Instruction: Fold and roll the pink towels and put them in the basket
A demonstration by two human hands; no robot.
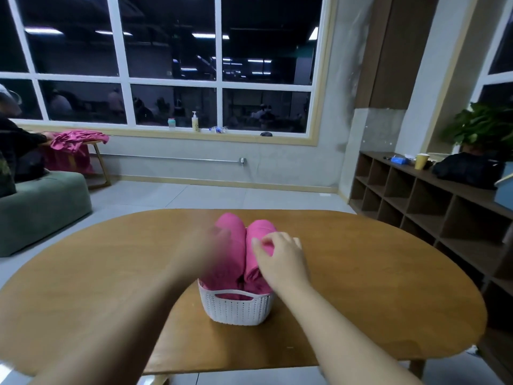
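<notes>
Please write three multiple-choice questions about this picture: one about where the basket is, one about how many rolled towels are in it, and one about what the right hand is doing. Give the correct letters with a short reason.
1. Where does the white basket stand?
A. on the wooden table
B. on the floor
C. on the windowsill

2. How many rolled pink towels stand in it?
A. one
B. two
C. four

3. What does the right hand do?
A. lies flat on the table
B. holds a cup
C. pinches the right towel

Answers: 1 A, the basket sits on the tabletop. 2 B, the left towel and the right towel stand side by side. 3 C, its curled fingers pinch the top of that roll.
</notes>
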